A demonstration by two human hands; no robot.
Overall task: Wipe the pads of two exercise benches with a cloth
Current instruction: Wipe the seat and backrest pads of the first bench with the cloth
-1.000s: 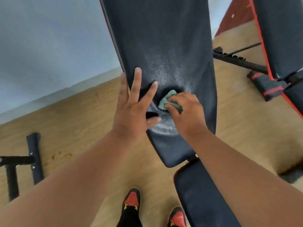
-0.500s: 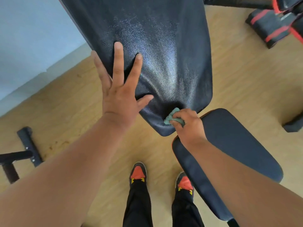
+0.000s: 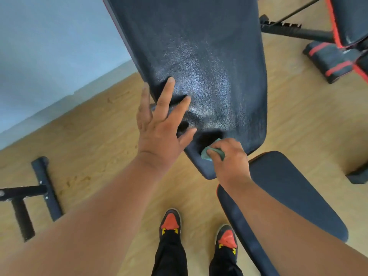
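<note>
A long black back pad (image 3: 199, 56) of the nearer bench slopes up and away from me. Its separate black seat pad (image 3: 288, 196) lies below on the right. My right hand (image 3: 231, 162) is shut on a small green cloth (image 3: 207, 154) and presses it against the lower end of the back pad. My left hand (image 3: 161, 124) rests flat with fingers spread on the pad's left edge, holding nothing. A second bench pad (image 3: 350, 18) with red trim shows at the top right corner.
Black frame bars (image 3: 294, 32) and a red-striped foam roller (image 3: 328, 60) of the second bench lie at the upper right. A black floor stand (image 3: 41, 188) sits at the left on the wooden floor. My two shoes (image 3: 171, 222) stand below the pad. A pale wall is at the left.
My right hand has slid the cloth down from the middle of the back pad to its lower end. The left hand shifted to the pad's left edge. The view tilted downward.
</note>
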